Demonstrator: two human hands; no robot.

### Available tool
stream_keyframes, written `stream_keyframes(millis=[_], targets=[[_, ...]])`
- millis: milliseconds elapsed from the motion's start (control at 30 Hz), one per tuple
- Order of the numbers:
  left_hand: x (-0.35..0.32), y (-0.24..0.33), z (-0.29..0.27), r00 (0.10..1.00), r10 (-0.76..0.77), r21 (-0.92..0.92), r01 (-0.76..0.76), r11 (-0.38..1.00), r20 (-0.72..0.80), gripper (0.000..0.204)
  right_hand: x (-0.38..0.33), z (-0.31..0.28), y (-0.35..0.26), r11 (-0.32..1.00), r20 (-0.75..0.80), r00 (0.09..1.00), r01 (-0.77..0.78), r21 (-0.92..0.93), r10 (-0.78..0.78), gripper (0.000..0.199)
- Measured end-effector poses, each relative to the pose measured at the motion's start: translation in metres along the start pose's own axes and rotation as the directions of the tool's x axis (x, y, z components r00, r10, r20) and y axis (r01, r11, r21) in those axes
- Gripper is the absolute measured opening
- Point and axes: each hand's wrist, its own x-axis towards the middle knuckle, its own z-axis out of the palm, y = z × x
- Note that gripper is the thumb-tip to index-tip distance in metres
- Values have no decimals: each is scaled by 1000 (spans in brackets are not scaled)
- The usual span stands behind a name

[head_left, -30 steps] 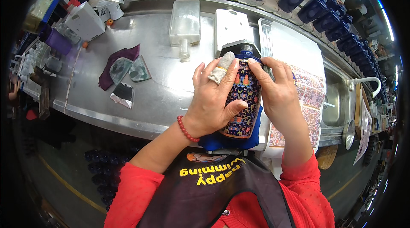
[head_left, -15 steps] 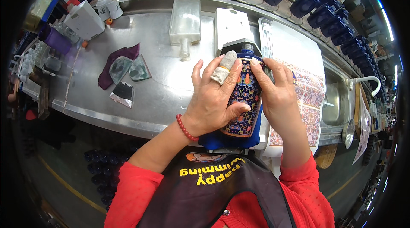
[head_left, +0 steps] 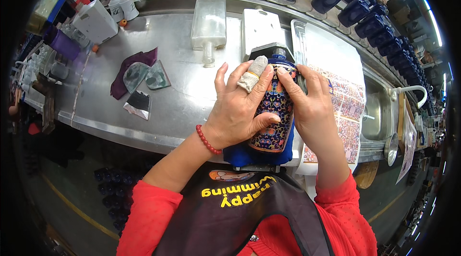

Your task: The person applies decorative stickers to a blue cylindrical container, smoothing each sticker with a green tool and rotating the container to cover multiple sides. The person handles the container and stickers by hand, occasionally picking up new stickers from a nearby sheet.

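The metal desk (head_left: 187,85) is brightly lit, with pale glare across its surface, while the floor (head_left: 72,181) below lies in dim shadow. A white tube light (head_left: 435,25) glows at the upper right. Fisheye distortion bows straight edges, the corners fall to black, and distant details look soft

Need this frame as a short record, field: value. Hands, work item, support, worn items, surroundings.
left hand: spread, thumb and a fingertip on the patterned bottle
right hand: thumb on the bottle's upper front, other fingers at its right side
bottle pose: neck pointing away from the person
support: blue padding around its lower end
worn: grey finger cover, red bead bracelet, both on left side
left of bottle: clear bottle, purple cloth
right: printed sheets, sink
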Motion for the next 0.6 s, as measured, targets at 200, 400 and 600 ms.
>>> stream_keyframes(millis=[200,400,600], targets=[[-2,-2,2,1000,-14,-61,15,998,9,91,-3,0,4,999,3,1000,13,32,-13,65],[-2,-2,4,1000,-11,-67,11,998,-6,90,-3,0,5,999,5,1000,20,44,-20,67],[-8,1,6,999,-42,-198,36,980,-29,96,-7,3,9,996,-30,1000,11,91,-8,69]])
